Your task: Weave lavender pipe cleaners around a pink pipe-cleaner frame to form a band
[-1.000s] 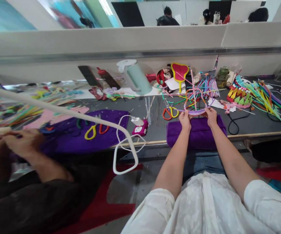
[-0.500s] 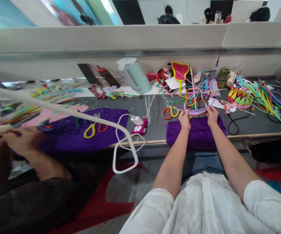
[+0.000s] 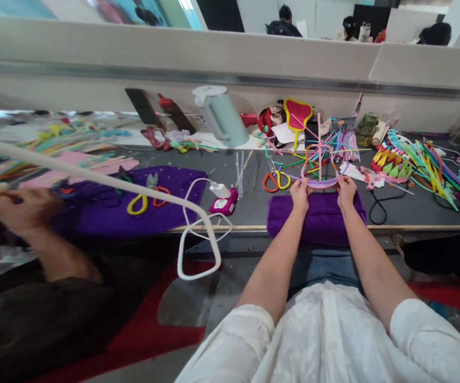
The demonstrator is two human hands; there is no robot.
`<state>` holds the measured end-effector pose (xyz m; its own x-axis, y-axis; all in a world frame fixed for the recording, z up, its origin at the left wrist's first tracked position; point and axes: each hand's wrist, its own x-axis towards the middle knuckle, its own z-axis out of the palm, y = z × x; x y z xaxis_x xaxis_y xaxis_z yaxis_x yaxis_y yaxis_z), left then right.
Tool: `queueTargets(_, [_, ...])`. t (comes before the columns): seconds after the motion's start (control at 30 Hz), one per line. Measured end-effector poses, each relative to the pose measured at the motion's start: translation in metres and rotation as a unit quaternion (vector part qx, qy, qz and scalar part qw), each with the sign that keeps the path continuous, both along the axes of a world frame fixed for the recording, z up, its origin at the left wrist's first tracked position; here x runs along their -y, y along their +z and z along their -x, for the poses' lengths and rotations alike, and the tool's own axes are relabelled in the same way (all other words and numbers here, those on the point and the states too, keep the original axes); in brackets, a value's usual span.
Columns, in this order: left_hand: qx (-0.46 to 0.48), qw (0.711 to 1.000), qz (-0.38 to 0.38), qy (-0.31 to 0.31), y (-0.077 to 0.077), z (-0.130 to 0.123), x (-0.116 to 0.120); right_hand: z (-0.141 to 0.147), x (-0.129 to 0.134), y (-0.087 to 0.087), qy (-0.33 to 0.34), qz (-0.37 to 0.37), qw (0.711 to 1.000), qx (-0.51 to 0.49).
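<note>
The left hand (image 3: 300, 194) pinches one end of the lilac band at the base of a fuzzy, orange-and-lilac wire frame (image 3: 320, 184) with a pink upright stem, and the right hand (image 3: 346, 191) pinches the other end, the fingers of both closed on it. The frame is held just beyond a padded purple cloth bundle (image 3: 325, 214) at the edge of the dark grey table (image 3: 249, 215). Scissors with one red and one yellow handle loop (image 3: 276, 181) lie near the left hand.
</note>
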<state>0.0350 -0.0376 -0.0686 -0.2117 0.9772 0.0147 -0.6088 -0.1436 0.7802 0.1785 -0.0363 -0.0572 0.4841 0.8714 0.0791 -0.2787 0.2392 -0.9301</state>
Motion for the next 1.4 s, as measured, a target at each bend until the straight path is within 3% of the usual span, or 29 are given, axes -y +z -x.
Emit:
queueTargets(0.7, [0.019, 1.0, -0.001, -0.005, 0.0026, 0.0002, 0.0001, 0.0028, -0.0005, 0.0005, -0.027, 0.007, 1.0, 0.001])
queueTargets(1.07, [0.017, 1.0, -0.018, -0.003, 0.0006, -0.0014, -0.0014, 0.0034, 0.0036, 0.004, 0.092, 0.01, 0.996, 0.011])
queueTargets(1.4, [0.023, 0.999, -0.026, -0.007, 0.0037, -0.0016, -0.0005, 0.0053, 0.0041, 0.0032, 0.08, 0.017, 0.997, 0.004])
